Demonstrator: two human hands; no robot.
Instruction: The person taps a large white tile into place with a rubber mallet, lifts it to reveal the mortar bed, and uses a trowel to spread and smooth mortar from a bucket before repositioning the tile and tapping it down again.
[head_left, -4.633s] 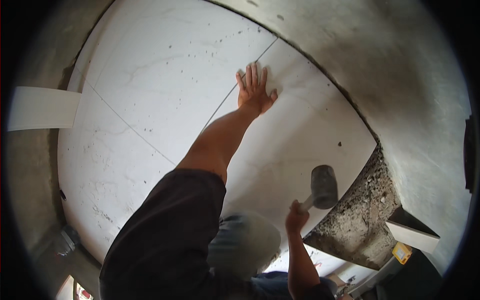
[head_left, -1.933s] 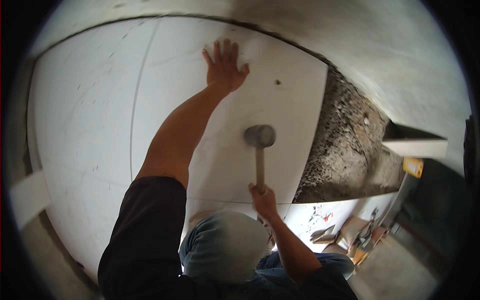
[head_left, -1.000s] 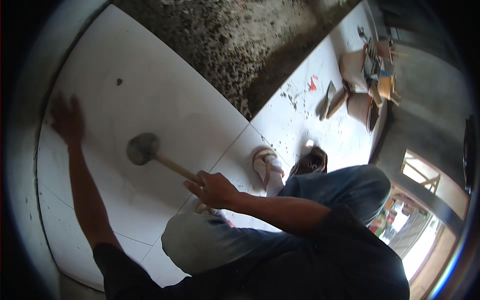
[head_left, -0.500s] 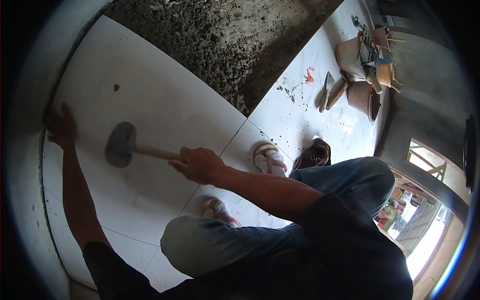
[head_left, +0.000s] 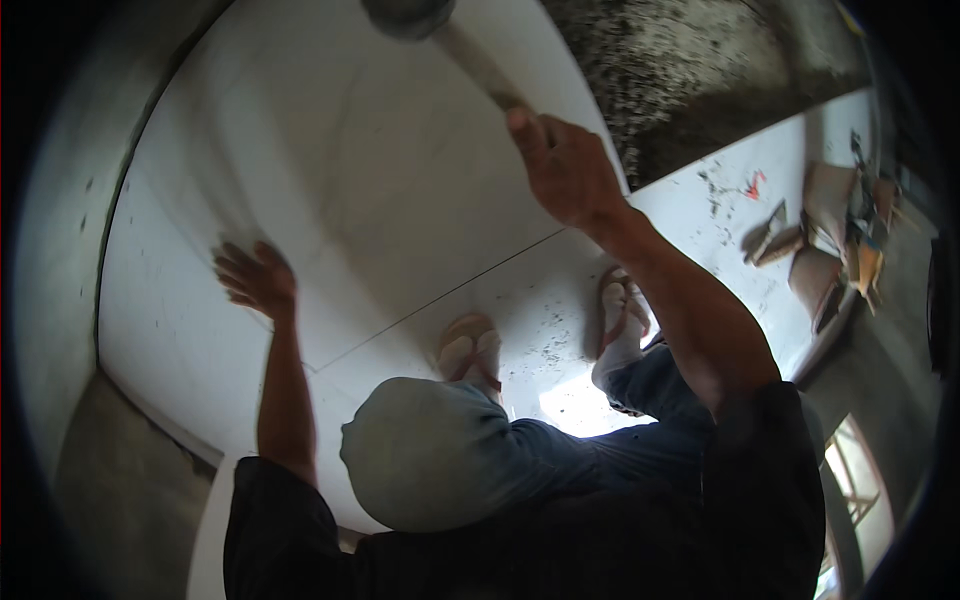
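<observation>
My right hand (head_left: 565, 170) grips the wooden handle of a rubber mallet (head_left: 408, 12), whose dark head is cut by the top edge of the view, over a large white floor tile (head_left: 370, 150). At the left, my left hand (head_left: 255, 280) is open with spread fingers, over the tile near the wall; whether it touches the tile is unclear. Below it are thin joint lines. My feet in sandals (head_left: 468, 350) rest on tiles beside my bent, jeans-clad knee (head_left: 430, 450).
Rough mortar bed (head_left: 700, 60) lies bare at the upper right. Buckets (head_left: 815, 285), a trowel (head_left: 768, 235) and red scraps (head_left: 755, 185) sit on tiles at the right. A concrete wall (head_left: 90, 190) runs along the left, and a bright opening (head_left: 850, 480) shows lower right.
The view has turned. The mallet has moved up from low over the tile to the top edge. My left hand now appears lower, its fingers still spread.
</observation>
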